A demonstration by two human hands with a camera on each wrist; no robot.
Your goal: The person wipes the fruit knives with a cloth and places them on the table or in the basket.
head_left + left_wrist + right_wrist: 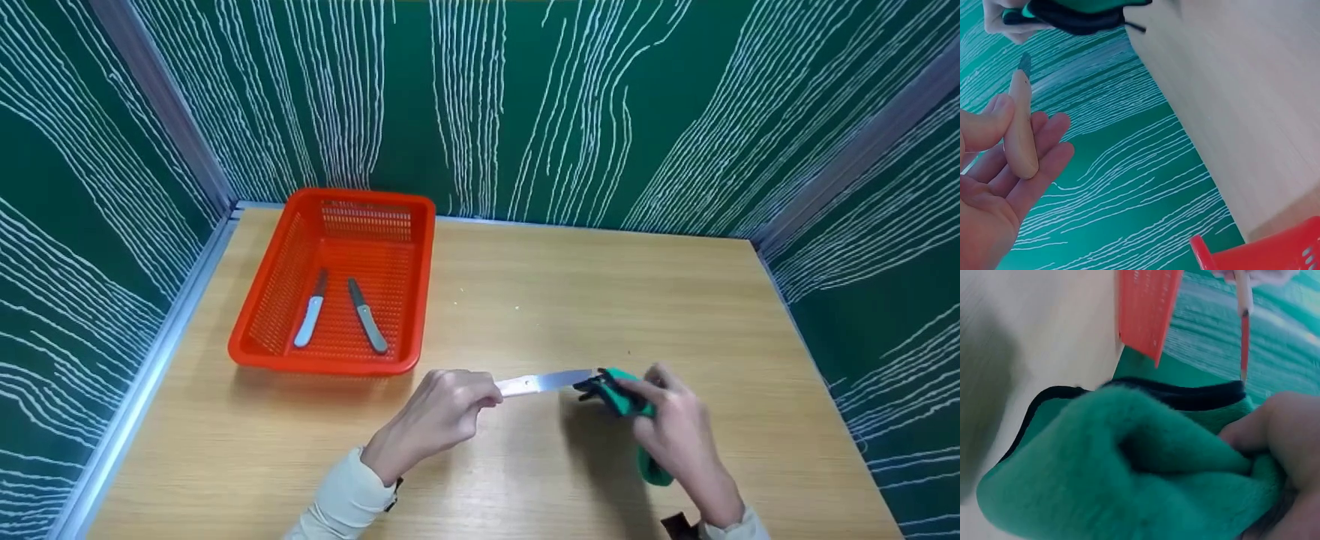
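My left hand (442, 409) holds a knife by its pale handle (1021, 129), pinched between thumb and fingers. The knife's blade (564, 379) points right, toward the other hand. My right hand (679, 424) grips a bunched green cloth (1100, 467) with a dark edging. At the blade's tip, the cloth's dark edge overlaps the metal in the head view. In the right wrist view the knife points down at the cloth beside the thumb. Both hands are raised over the table, and the cloth casts a shadow below.
A red plastic basket (426, 300) stands at the back left of the wooden table (600, 292). Inside lie a knife with a light handle (308, 322) and a knife with a grey-green handle (371, 328). Green panels (409, 97) with white wavy lines enclose the table's back and sides.
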